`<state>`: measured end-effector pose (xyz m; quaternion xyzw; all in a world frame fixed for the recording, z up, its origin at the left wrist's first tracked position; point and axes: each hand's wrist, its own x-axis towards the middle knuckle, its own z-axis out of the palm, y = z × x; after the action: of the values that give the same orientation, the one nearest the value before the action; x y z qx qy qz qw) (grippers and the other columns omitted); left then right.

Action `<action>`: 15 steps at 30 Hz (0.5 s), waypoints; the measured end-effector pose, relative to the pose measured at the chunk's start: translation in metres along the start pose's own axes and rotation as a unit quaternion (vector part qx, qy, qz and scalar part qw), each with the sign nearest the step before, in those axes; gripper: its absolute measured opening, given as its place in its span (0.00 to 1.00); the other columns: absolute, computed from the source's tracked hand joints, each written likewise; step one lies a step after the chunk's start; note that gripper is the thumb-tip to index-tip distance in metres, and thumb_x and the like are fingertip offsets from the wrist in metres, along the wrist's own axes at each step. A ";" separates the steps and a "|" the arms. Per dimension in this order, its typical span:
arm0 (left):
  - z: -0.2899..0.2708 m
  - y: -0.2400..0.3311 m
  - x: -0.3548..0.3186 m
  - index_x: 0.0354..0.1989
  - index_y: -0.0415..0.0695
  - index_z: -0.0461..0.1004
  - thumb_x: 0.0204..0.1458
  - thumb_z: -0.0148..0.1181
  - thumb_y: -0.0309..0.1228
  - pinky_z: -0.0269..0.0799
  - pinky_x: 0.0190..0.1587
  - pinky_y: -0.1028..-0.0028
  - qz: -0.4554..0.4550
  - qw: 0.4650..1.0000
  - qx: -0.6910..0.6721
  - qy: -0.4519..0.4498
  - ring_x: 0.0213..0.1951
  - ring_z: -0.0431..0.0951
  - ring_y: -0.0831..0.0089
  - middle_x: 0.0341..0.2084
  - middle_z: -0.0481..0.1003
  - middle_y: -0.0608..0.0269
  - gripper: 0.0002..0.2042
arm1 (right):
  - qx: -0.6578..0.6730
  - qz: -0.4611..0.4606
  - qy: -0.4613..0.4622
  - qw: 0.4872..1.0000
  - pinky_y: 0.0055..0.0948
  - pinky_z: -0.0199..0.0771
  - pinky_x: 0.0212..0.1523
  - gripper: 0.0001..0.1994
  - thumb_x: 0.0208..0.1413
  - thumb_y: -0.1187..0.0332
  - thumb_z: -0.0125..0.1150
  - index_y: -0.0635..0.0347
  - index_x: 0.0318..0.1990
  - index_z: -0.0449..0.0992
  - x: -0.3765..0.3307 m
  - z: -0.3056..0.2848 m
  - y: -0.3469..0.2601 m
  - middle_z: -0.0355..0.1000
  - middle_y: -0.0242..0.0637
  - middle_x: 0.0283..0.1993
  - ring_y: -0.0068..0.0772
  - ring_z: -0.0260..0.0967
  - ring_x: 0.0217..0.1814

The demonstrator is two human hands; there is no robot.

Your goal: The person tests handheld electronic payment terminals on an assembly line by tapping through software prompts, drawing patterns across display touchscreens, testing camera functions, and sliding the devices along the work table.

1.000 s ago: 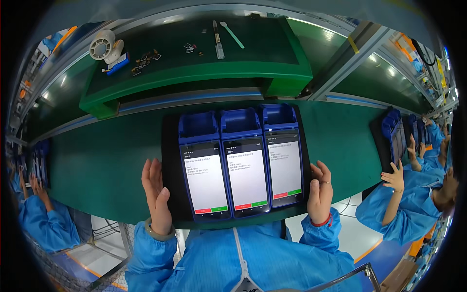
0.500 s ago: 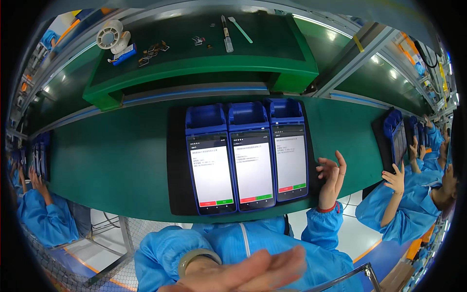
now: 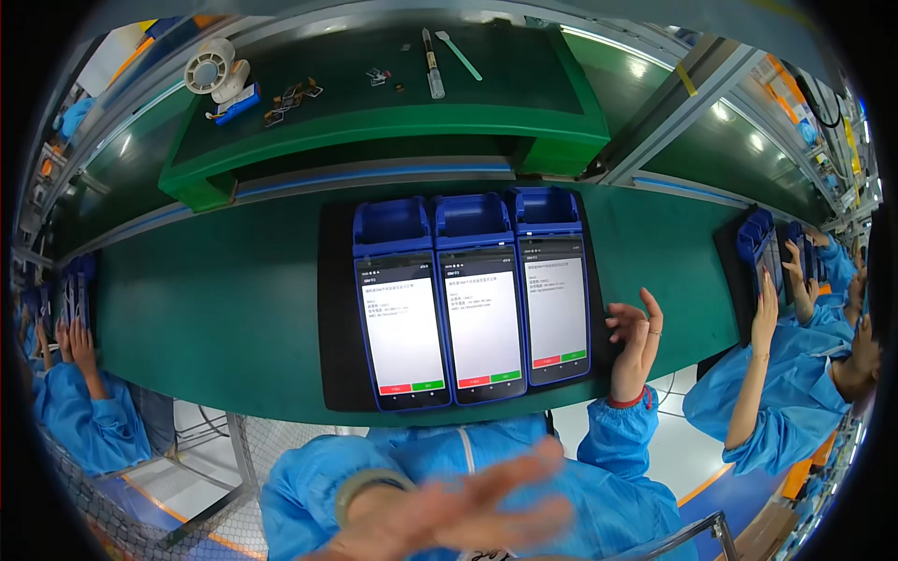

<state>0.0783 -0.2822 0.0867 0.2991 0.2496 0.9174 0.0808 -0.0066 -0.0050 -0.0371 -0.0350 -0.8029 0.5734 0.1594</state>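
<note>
Three handheld payment terminals with blue casings, each with an open printer bay at its far end, lie side by side: a left terminal (image 3: 402, 318), a middle terminal (image 3: 483, 313) and a right terminal (image 3: 556, 299). Their screens are lit, with a red and a green button low down. My right hand (image 3: 637, 341) is beside the right terminal, fingers loosely bent and apart, holding nothing. Close to the camera, my left hand (image 3: 458, 510) is blurred, its fingers stretched out to the right over my lap. Nothing shows in it.
A black mat (image 3: 342, 309) lies under the terminals on the green bench (image 3: 206, 309). Beyond it, a raised green shelf (image 3: 383, 126) bears a white roll holder (image 3: 213, 70), small metal pieces, a pen (image 3: 432, 65) and a pale green stick (image 3: 458, 56). Co-workers handle terminals on both sides.
My left hand has moved slightly, its fingers now spread further apart. The text on the middle terminal's screen has changed. On the right, a co-worker's hand has risen toward a terminal.
</note>
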 end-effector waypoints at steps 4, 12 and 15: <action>-0.052 0.003 0.002 0.66 0.48 0.26 0.45 0.54 0.60 0.38 0.65 0.53 0.034 0.946 0.246 0.210 0.66 0.41 0.44 0.64 0.40 0.37 0.52 | 0.006 0.027 0.024 0.999 0.22 0.68 0.40 0.18 0.62 0.70 0.40 0.62 0.60 0.57 -0.008 0.001 -0.005 0.69 0.41 0.45 0.25 0.68 0.41; -0.108 -0.003 -0.043 0.67 0.47 0.35 0.42 0.56 0.36 0.40 0.65 0.58 -0.038 0.816 0.447 0.365 0.65 0.46 0.50 0.64 0.45 0.44 0.45 | -0.226 -0.171 -0.047 0.958 0.31 0.71 0.39 0.14 0.40 0.81 0.57 0.63 0.39 0.77 -0.047 0.004 -0.042 0.66 0.47 0.44 0.39 0.68 0.39; -0.110 -0.012 -0.040 0.67 0.45 0.33 0.38 0.53 0.25 0.41 0.65 0.58 -0.098 0.816 0.486 0.297 0.65 0.46 0.52 0.64 0.42 0.42 0.46 | -0.214 -0.154 -0.056 0.963 0.31 0.71 0.40 0.15 0.40 0.80 0.58 0.63 0.39 0.76 -0.053 0.004 -0.040 0.65 0.47 0.45 0.40 0.67 0.40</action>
<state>0.0457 -0.3291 -0.0165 -0.0132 0.7029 0.7083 -0.0638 0.0471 -0.0347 -0.0125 0.0880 -0.9099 0.3581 0.1898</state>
